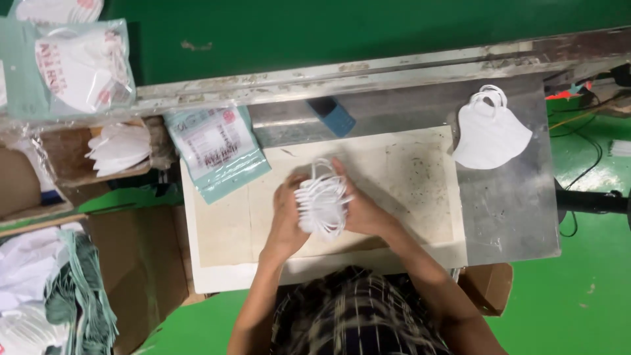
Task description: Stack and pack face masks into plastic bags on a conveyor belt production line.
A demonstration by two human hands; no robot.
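Two hands [322, 210] pressing a stack of white masks [320, 202], stained board [401, 177]

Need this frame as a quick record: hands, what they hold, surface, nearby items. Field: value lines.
left hand: grip on the left side of the mask stack
right hand: grip on the stack's right side
mask stack: white folded masks, ear loops up, held over the board
board: pale, stained, on a metal table
pouch: teal-edged packaged mask at the board's upper left corner
single mask: white, lying on the table, right of the board
blue block: at the board's far edge
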